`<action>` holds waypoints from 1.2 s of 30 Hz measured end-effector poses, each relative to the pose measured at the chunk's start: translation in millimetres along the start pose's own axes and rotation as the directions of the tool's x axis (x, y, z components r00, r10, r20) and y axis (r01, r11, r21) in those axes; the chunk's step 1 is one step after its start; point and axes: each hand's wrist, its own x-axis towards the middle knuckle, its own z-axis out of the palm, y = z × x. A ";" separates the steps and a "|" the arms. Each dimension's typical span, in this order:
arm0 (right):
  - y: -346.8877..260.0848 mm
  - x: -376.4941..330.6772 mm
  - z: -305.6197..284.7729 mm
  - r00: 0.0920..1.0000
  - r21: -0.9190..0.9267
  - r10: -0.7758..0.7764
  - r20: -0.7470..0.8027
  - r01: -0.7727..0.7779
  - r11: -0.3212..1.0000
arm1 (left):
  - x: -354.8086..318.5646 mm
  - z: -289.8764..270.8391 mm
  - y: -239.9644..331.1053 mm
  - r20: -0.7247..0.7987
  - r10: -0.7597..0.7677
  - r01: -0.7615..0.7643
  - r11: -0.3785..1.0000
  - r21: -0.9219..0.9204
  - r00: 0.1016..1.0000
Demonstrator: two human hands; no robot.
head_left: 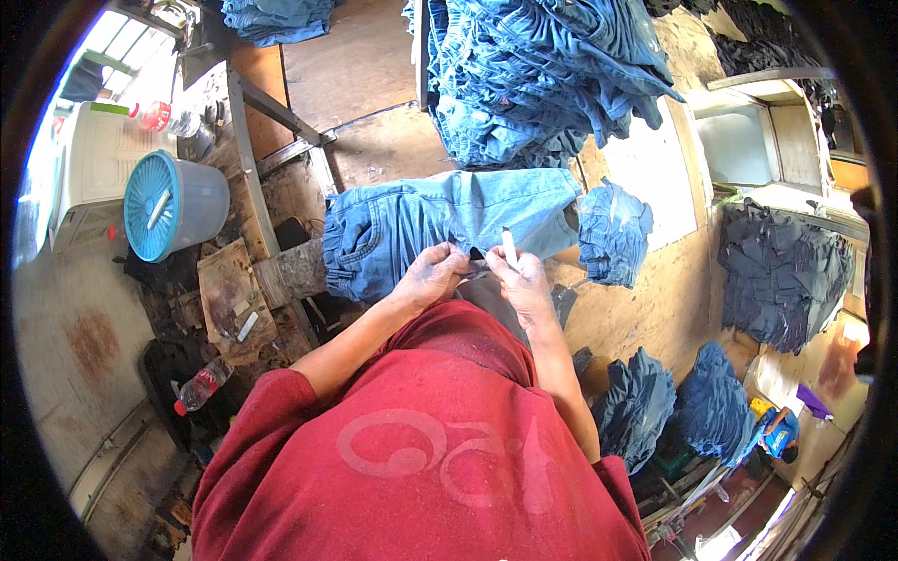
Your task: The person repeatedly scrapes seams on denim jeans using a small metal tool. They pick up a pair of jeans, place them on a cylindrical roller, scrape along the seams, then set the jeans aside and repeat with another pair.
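A pair of light blue denim trousers with an elastic waist (402, 220) lies crosswise in front of me, its waist end drawn over a grey, worn padded form (290, 273). My left hand (436, 273) is closed at the near edge of the trousers, fingertips pinching what looks like the denim; the exact grip is partly hidden. My right hand (526, 288), just to its right, is closed round a short, flat white stick with a dark tip (509, 247). The stick points up and away from me, over the leg of the trousers.
A tall heap of blue denim (543, 75) stands beyond the trousers, and a small folded denim bundle (613, 232) to their right. Dark garments (786, 276) lie farther right. At left are a lidded blue bucket (178, 206) and a plastic bottle (201, 385). Another person (778, 432) is at lower right.
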 end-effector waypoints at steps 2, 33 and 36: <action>2.6 0.5 -1.5 0.999 0.041 0.052 0.013 -0.052 0.998 | -3.3 -3.6 2.9 0.007 -0.077 0.077 0.995 -0.068 0.997; -18.8 -49.5 45.8 0.684 -0.928 -0.721 0.113 0.332 0.169 | -4.9 -30.5 31.2 0.429 -0.203 0.164 0.978 0.128 0.880; -19.0 -50.9 41.7 0.676 -0.906 -0.723 0.142 0.384 0.180 | -3.1 -32.0 32.0 0.421 -0.227 0.200 0.974 0.107 0.878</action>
